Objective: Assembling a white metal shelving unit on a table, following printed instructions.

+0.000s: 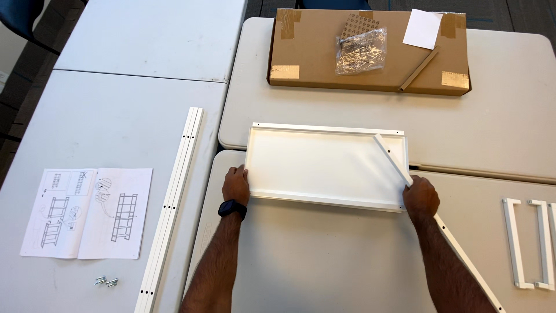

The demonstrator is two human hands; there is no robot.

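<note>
Several grey folding tables (324, 261) are pushed together, and near the middle lies a white metal shelf tray (324, 165), open side up, its long edges running from nine o'clock to three o'clock. It sits just beyond both hands, toward twelve o'clock from them.

At twelve o'clock from the tray, well apart, rests a flat cardboard box (315, 58) with a clear bag of hardware (360, 51) and a white sheet of paper (423, 29) on it. At nine o'clock from the tray lie long white rails (174, 203), side by side, and farther out an open instruction booklet (87, 211) with a few small screws (106, 281) at its six o'clock. At four o'clock sit white brackets (530, 243).

The left hand (236, 184), with a dark watch (232, 208) on the wrist, grips the tray's near left corner, fingers curled over the rim. The right hand (421, 197) closes on a long white strut (397, 162) that crosses the tray's near right corner; the strut runs from eleven o'clock to five o'clock under the forearm.
</note>
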